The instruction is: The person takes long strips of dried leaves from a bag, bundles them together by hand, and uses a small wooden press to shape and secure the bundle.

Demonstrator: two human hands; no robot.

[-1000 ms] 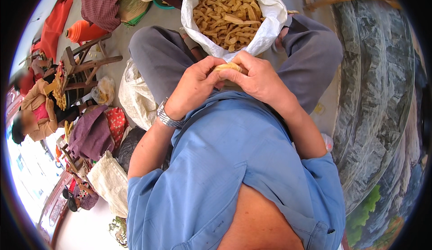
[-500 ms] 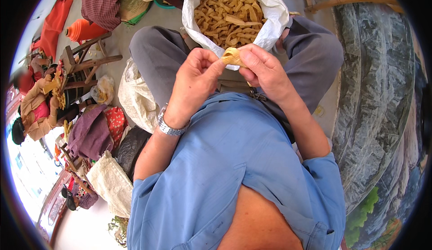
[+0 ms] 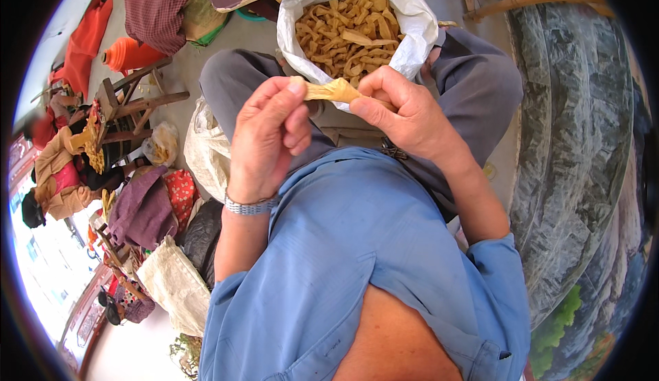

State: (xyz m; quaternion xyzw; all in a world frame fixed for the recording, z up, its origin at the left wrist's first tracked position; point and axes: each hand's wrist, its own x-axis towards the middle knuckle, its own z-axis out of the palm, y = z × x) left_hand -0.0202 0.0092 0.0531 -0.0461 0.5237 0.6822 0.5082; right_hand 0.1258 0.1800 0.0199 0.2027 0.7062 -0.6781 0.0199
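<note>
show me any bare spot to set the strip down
Bare floor lies between the left knee and the wooden stool. The white sack is full of strips; bags and cloth bundles crowd the left.

At the centre of the frame I see my left hand [image 3: 268, 137] and right hand [image 3: 401, 110] pinching a tan strip [image 3: 331, 90] between them. Above them, a white sack [image 3: 412, 20] brims with similar strips. A metal watch [image 3: 250, 206] circles the left wrist.

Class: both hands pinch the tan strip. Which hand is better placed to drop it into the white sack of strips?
Probably the right hand: it lies nearer the white plastic sack, almost at its rim, gripping the tan fibrous strip. The left hand pinches only the far end.
</note>
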